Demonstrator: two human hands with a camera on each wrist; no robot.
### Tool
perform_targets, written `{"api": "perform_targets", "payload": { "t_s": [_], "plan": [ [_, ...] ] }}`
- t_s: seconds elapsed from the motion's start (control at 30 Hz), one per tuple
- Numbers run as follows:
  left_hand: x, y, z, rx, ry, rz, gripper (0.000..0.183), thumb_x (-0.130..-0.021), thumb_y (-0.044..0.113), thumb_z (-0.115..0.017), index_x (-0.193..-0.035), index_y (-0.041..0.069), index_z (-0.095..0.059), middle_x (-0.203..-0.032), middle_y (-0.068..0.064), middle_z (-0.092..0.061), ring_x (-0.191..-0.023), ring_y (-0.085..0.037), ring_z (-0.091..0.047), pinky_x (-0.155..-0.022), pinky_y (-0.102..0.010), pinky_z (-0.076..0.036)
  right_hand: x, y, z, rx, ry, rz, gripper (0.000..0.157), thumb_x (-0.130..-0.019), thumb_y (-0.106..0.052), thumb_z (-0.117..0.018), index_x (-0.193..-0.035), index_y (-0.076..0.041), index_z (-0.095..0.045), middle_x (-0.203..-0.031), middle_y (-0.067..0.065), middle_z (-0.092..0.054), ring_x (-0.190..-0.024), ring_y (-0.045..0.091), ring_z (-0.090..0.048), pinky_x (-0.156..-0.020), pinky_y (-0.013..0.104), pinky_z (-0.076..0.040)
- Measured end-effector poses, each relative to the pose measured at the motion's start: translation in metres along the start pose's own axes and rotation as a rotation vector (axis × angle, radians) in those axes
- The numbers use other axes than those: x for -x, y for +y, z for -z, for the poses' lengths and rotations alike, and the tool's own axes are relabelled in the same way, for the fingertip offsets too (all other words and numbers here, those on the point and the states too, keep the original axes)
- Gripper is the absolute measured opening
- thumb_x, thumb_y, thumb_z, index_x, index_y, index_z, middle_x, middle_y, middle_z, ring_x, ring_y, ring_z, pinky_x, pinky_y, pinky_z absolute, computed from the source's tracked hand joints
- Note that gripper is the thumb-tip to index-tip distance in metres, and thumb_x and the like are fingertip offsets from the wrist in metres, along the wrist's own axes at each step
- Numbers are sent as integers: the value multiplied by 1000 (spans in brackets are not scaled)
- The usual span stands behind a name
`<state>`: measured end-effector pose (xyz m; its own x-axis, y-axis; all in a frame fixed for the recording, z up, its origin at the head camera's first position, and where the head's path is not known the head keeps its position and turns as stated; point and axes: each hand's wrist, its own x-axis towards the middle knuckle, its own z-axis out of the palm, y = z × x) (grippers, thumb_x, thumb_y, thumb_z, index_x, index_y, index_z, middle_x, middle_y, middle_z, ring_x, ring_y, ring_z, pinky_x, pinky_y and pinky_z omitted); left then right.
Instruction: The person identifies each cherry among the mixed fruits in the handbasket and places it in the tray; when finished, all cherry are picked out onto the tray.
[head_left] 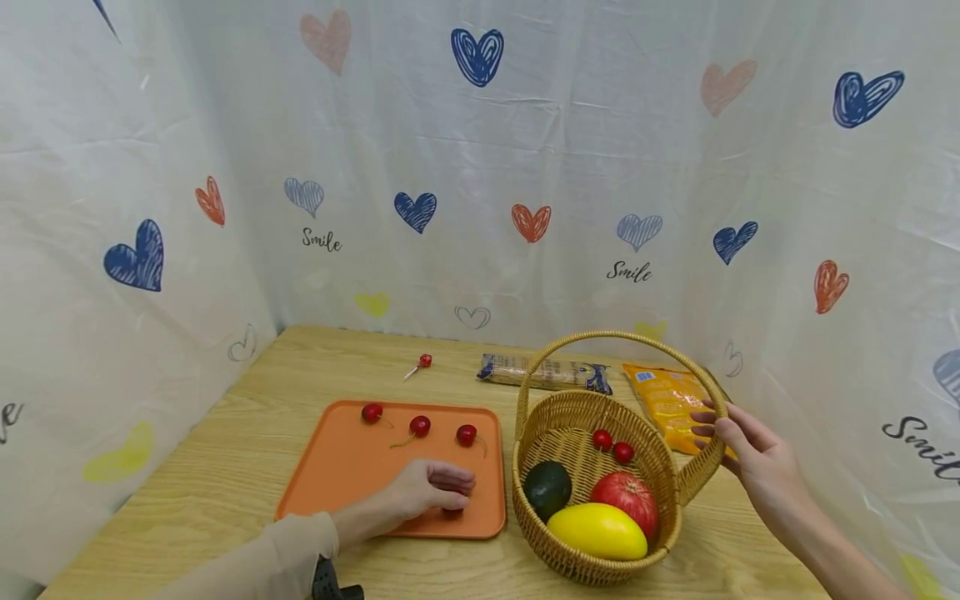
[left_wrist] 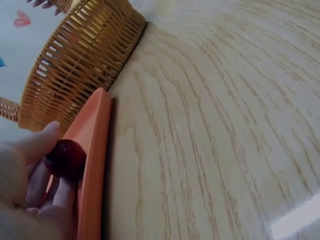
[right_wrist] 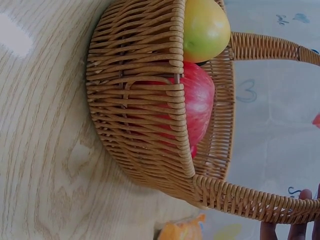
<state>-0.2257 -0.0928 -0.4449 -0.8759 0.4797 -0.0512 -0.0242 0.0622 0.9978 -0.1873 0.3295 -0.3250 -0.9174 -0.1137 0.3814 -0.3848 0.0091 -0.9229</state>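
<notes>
Over the near right corner of an orange tray (head_left: 337,492), my left hand (head_left: 431,492) holds a dark red cherry (left_wrist: 66,158) between thumb and fingers, low by the tray rim. Three cherries with stems, one of them a middle cherry (head_left: 420,426), lie along the tray's far side. My right hand (head_left: 765,454) grips the right side of the arched handle (head_left: 621,335) of a wicker basket (head_left: 558,554). Inside the basket are a yellow mango-like fruit (head_left: 597,532), a streaked red fruit (head_left: 628,498), a dark green avocado-like fruit (head_left: 547,489) and two cherries (head_left: 612,446).
Behind the tray lies a red lollipop (head_left: 424,361). A long clear packet of noodles or pasta (head_left: 543,372) lies behind the basket, and an orange bag (head_left: 667,400) lies to its right. A white curtain (head_left: 480,150) printed with hearts surrounds the wooden table (head_left: 180,492).
</notes>
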Motion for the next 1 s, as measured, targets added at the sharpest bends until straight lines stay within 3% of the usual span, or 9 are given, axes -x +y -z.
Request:
{"api": "perform_targets", "payload": {
  "t_s": [0.37,0.6,0.7,1.0],
  "plan": [
    [2,9,2,-63,39,27,42,-84,13,-73,-121,-4,-62,-114,-15,-65,-103,-22,-62,-86,-32,-50,0,2,0,-20,2,0,31,-101,-6,-42,-125,-14,-59,-111,-4,-66,-96,10,-64,-80,21,-51],
    [-8,35,8,-35,60,-98,44,-85,10,-72,-120,-12,-58,-116,-23,-62,-105,-28,-62,-83,-33,-53,0,0,0,-25,4,-5,30,-101,-7,-43,-125,-14,-60,-111,-5,-66,-94,9,-64,-80,22,-51],
    [-11,46,9,-22,59,-120,45,-84,13,-73,-121,-9,-59,-118,-23,-61,-106,-26,-62,-85,-32,-52,0,0,0,-42,-4,5,31,-101,-6,-42,-125,-14,-60,-111,-4,-66,-95,10,-64,-81,22,-51],
    [-15,64,-11,-13,0,-110,46,-86,16,-72,-124,-5,-59,-120,-18,-62,-107,-22,-61,-90,-33,-49,0,2,0,-22,-8,8,30,-101,-7,-42,-125,-14,-60,-111,-4,-66,-96,9,-63,-81,21,-51]
  ]
}}
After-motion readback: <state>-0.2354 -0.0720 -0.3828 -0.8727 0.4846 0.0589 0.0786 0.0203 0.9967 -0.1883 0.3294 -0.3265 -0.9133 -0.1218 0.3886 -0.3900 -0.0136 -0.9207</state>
